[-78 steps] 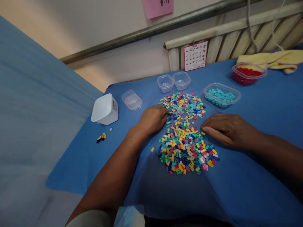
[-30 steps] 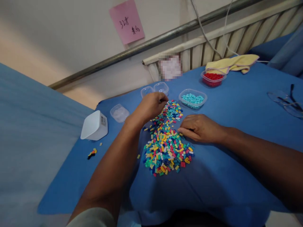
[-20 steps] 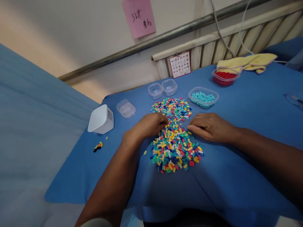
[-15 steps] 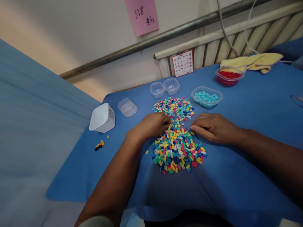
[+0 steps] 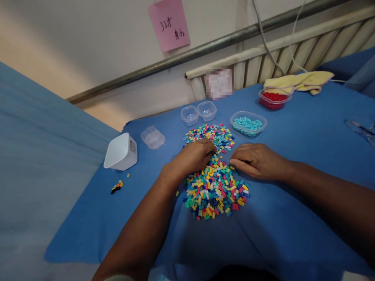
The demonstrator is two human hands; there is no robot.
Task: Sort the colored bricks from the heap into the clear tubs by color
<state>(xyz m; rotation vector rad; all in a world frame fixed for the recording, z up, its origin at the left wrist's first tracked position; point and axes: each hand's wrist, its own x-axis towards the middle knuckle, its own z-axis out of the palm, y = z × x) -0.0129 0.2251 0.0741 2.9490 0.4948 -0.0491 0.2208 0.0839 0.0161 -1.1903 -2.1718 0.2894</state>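
Note:
Small toy building bricks in many colours lie in two joined heaps, a near heap (image 5: 215,191) and a far heap (image 5: 211,133). At the narrow strip between them, my left hand (image 5: 197,155) reaches in over the bricks with its fingers curled down. Its fingertips are partly hidden, so what they pinch cannot be made out. My right hand (image 5: 256,160) rests on its side at the right edge of the strip, fingers folded and thumb pressed along them. Anything inside it is hidden. A few bricks lie between the two hands.
Beyond the heaps stand two clear tubs (image 5: 199,113), a tub of turquoise bricks (image 5: 248,123) and a tub of red bricks (image 5: 274,98) by a yellow cloth (image 5: 299,82). To the left are a clear lid-like tray (image 5: 153,137), a white box (image 5: 121,151) and a small brick cluster (image 5: 117,187).
My left hand has moved right over the strip of bricks, closer to my right hand. My right hand stays at the same spot. The whole view has shifted slightly.

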